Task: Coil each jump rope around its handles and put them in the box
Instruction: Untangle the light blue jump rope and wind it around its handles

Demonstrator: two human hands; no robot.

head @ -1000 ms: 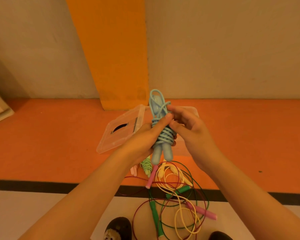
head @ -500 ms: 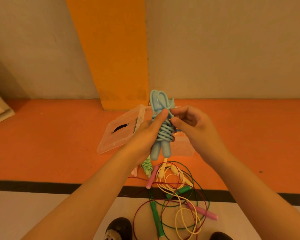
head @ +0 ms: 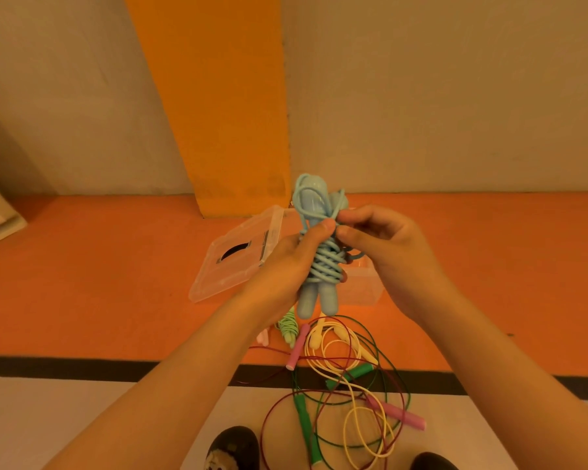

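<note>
One blue rope [head: 324, 266] in two hands [head: 286, 266] [head: 391, 256]

Your view is lit evenly by warm, yellowish light that tints the pale wall [head: 455, 96] and deepens the orange floor [head: 82, 283]. You get no glare and only faint, soft shadows; the far left corner is dimmer. The wide lens slants the orange pillar [head: 218, 96] and stretches your forearms [head: 170, 385] toward the near corners. Focus is sharp mid-frame.
</note>
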